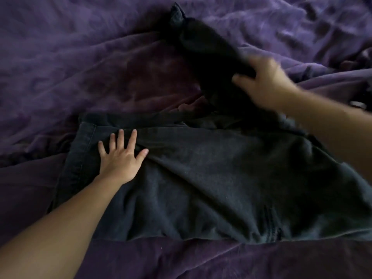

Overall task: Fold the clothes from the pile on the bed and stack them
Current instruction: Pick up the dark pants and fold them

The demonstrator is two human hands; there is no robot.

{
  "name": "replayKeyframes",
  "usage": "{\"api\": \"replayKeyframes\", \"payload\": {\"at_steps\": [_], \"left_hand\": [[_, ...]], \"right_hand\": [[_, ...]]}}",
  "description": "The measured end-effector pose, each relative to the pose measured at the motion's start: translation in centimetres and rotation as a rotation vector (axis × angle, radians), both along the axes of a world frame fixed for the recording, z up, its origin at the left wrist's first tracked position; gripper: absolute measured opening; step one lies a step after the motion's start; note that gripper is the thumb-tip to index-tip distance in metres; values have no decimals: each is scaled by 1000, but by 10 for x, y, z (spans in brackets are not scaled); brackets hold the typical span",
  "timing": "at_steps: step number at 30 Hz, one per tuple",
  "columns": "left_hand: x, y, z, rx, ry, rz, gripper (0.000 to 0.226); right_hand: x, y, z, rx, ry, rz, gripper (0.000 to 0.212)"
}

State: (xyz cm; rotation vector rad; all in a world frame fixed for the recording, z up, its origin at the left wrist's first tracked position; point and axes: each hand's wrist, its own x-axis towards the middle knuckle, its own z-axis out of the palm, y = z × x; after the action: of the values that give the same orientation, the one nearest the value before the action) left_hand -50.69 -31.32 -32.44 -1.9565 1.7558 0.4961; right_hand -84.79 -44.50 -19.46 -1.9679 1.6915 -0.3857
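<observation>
A dark grey garment (201, 178) lies spread across the purple bedding, its stitched hem at the left. My left hand (120, 158) rests flat on it near that hem, fingers spread. A long dark sleeve or leg (203, 47) of the garment stretches up and away toward the far side of the bed. My right hand (265, 81) is blurred and grips this dark part near its base, lifted off the bedding.
A rumpled purple duvet (80, 57) covers the whole bed. A bit of other dark fabric (360, 101) shows at the right edge, behind my right forearm.
</observation>
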Motion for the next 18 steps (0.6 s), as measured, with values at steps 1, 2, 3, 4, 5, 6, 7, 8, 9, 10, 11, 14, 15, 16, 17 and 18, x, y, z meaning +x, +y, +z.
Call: {"api": "replayKeyframes", "payload": {"at_steps": [1, 2, 3, 4, 5, 6, 7, 8, 9, 10, 11, 14, 15, 16, 17, 18], "left_hand": [[1, -3, 6, 9, 39, 27, 74], [1, -6, 12, -4, 109, 84, 71], [1, -8, 19, -56, 215, 186, 66], [0, -11, 27, -150, 362, 354, 62], [0, -14, 36, -251, 553, 589, 58], [0, -19, 45, -330, 787, 847, 58], [0, -24, 54, -355, 1010, 1071, 62], [1, -29, 62, -318, 1204, 1233, 70], [1, -31, 68, -255, 1345, 1323, 80], [0, -31, 71, -201, 1409, 1342, 87], [-5, -31, 72, -166, 1400, 1302, 90], [-18, -34, 70, -228, 1143, 1068, 89], [-19, -39, 69, -269, 1099, 1030, 89], [-20, -47, 68, -297, 1105, 1033, 89], [-23, -54, 69, -300, 1131, 1054, 90], [-27, -59, 71, -283, 1143, 1052, 89]], "right_hand": [[7, 32, 4, -39, 15, 142, 50], [11, 66, 6, -47, 56, 236, 54], [13, 101, 5, -43, 115, 316, 55], [14, 134, 0, -36, 185, 407, 55], [13, 164, -7, -37, 247, 501, 54], [10, 189, -16, -42, 280, 575, 53], [8, 209, -26, -46, 303, 612, 51], [6, 224, -35, -56, 317, 624, 48], [3, 234, -43, -66, 318, 609, 46], [1, 240, -49, -77, 311, 575, 45], [0, 243, -53, -91, 302, 530, 45], [-4, 245, -54, -62, 253, 377, 54], [-6, 246, -52, -24, 243, 327, 63], [-8, 247, -51, 0, 240, 286, 71], [-9, 248, -50, 11, 247, 261, 73], [-9, 250, -50, 21, 261, 258, 69]]}}
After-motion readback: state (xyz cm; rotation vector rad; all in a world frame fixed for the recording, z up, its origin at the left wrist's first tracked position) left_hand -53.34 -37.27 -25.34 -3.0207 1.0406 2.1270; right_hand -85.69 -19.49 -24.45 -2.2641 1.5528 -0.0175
